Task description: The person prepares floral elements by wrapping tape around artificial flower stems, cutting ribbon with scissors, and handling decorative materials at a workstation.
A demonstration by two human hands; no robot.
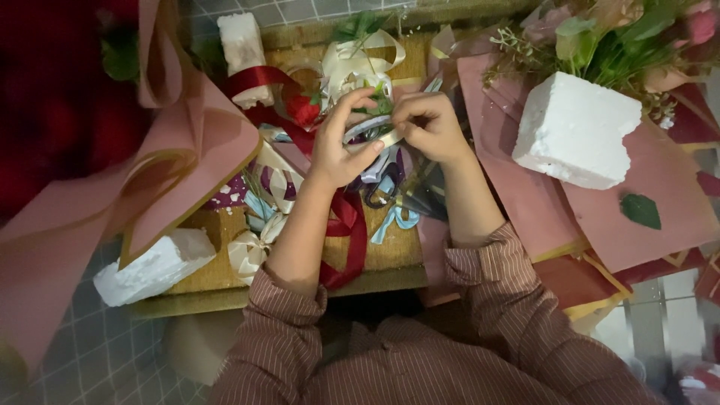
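Observation:
My left hand (341, 142) and my right hand (427, 124) meet over a pile of ribbons, both pinching a roll of clear tape (369, 129) with a strip pulled off between the fingers. Under them lie a dark red ribbon (352, 232), a cream ribbon bow (360, 60), a light blue ribbon (390, 217) and scissors (386, 191) with dark handles. A red artificial rose (302, 109) sits just left of my left hand. Both forearms come out of brown striped sleeves.
A large white foam block (574, 127) rests on pink wrapping paper (660, 202) at the right, beside a bouquet (622, 37). Two more foam blocks (154, 266) (244, 49) lie left and at the back. Curled pink paper (172, 172) rises at the left. A low yellow-brown board (225, 281) holds it all.

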